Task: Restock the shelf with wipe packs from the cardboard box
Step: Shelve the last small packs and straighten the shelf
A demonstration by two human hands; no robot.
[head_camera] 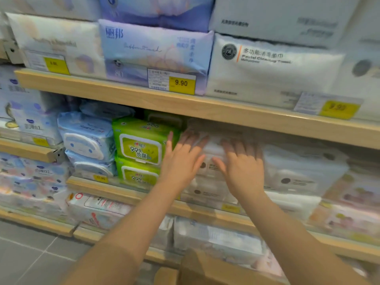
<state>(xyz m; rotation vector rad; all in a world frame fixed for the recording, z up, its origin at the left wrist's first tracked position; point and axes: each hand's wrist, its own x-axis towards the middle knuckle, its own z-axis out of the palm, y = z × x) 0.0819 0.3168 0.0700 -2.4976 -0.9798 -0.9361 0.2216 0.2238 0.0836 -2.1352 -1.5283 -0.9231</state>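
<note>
Both hands reach into the middle tier of a wooden shelf. The left hand and the right hand lie side by side with straight, spread fingers pressed flat against a white wipe pack, which sits on top of another white pack. The picture is blurred around the hands. Just left of the left hand stand two stacked green wipe packs, and beyond them blue packs. A yellow price tag reading 9.90 hangs on the tier above. The corner of a cardboard box shows at the bottom edge, between the forearms.

2 bare forearms, no sleeves, grips ringless
</note>
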